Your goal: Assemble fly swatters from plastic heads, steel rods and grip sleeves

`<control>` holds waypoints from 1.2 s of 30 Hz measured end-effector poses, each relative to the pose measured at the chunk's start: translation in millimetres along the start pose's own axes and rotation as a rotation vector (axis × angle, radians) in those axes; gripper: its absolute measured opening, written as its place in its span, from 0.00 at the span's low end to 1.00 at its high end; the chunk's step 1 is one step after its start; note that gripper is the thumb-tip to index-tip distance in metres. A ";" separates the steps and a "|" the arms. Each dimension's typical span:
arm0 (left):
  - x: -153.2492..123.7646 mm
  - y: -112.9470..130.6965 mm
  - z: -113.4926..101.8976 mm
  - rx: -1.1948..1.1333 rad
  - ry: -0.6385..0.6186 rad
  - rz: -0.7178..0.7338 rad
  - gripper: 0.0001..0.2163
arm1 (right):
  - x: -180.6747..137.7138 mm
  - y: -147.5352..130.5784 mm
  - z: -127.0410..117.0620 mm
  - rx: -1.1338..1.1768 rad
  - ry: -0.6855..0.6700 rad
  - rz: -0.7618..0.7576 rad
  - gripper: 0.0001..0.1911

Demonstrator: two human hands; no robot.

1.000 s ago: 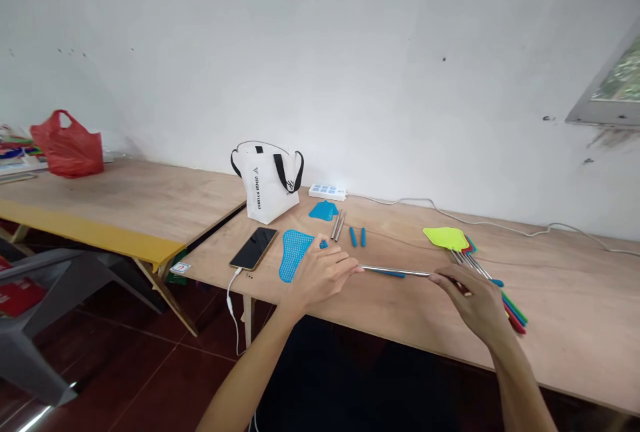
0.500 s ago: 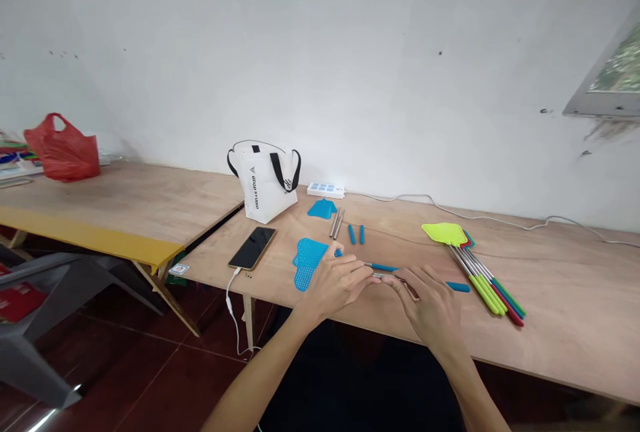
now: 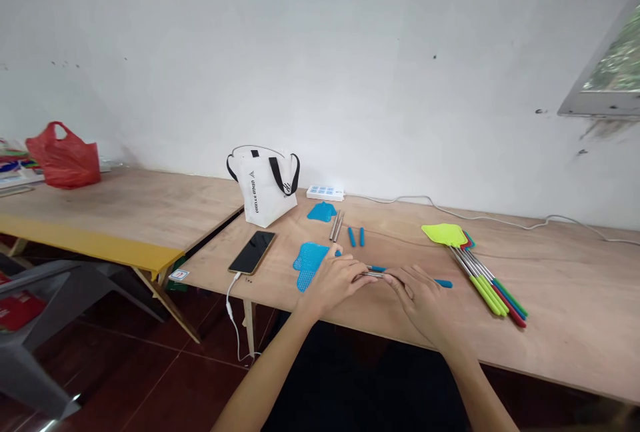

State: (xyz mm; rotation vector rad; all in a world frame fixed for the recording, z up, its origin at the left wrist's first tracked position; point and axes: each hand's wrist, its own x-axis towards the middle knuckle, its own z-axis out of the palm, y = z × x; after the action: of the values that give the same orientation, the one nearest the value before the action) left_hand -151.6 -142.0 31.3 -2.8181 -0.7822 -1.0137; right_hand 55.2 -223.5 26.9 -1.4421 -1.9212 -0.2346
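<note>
My left hand and my right hand meet over the table's near edge, both pinched on a short telescopic metal rod. A blue mesh swatter head lies just left of my left hand, touching its end of the rod. A blue handle grip lies on the wood beside my right hand. Another blue piece peeks out behind the rod.
A pile of finished fly swatters with a yellow-green head lies to the right. Behind my hands lie a second blue head, two metal rods and two blue grips. A phone, white tote bag, power strip and red bag sit to the left.
The rod was stretched long between my hands; my right hand slid left toward my left hand and the rod collapsed short. A blue grip now lies free beside my right hand.
</note>
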 end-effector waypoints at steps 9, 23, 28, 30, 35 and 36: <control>-9.9 -38.9 10.1 -0.085 -0.269 -0.170 0.11 | -11.5 44.0 34.2 -0.065 -0.266 0.213 0.15; -26.8 -80.4 18.9 -0.089 -0.308 -0.240 0.08 | -20.6 58.4 63.0 -0.118 -0.193 0.165 0.15; -29.9 -90.3 15.8 -0.111 -0.287 -0.265 0.07 | -21.1 59.3 63.9 -0.135 -0.196 0.111 0.16; -31.5 -95.1 13.5 -0.155 -0.279 -0.288 0.08 | -21.0 59.5 63.6 -0.133 -0.186 0.111 0.16; -42.0 -110.8 7.7 -0.175 -0.193 -0.450 0.10 | -21.5 59.8 64.0 -0.122 -0.173 0.107 0.15; -45.0 -114.5 6.9 -0.148 -0.170 -0.488 0.09 | -21.7 59.9 64.3 -0.122 -0.171 0.106 0.15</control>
State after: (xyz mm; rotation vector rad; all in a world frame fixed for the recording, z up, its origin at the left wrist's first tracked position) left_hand -231.6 -60.8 -15.6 -2.9326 -1.5300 -0.9127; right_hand 84.0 -184.3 -49.5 -1.6874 -1.9869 -0.1868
